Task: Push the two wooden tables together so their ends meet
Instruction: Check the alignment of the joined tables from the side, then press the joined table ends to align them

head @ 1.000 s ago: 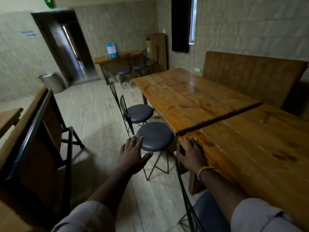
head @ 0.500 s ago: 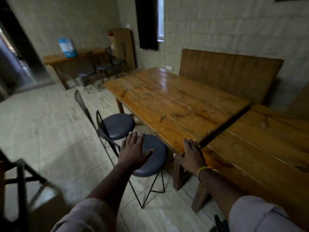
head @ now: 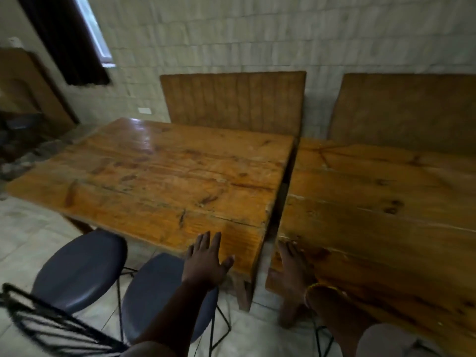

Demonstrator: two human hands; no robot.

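Note:
Two worn wooden tables stand end to end with a narrow dark gap between them. The left table [head: 159, 176] fills the middle of the head view; the right table [head: 381, 202] runs off the right edge. My left hand [head: 206, 261] hovers with fingers spread at the near corner of the left table, holding nothing. My right hand [head: 291, 269], with a beaded band at the wrist, lies flat on the near corner of the right table beside the gap.
Two dark round stools [head: 79, 269] [head: 157, 292] on wire legs stand at the left table's near side. A black wire chair back [head: 46, 325] is at lower left. Two wooden bench backs [head: 231, 101] [head: 407, 109] line the brick wall behind.
My view has swung right and closer, so both tables now face me squarely. My left hand has moved from over the stool to the left table's corner. My right hand stays on the right table.

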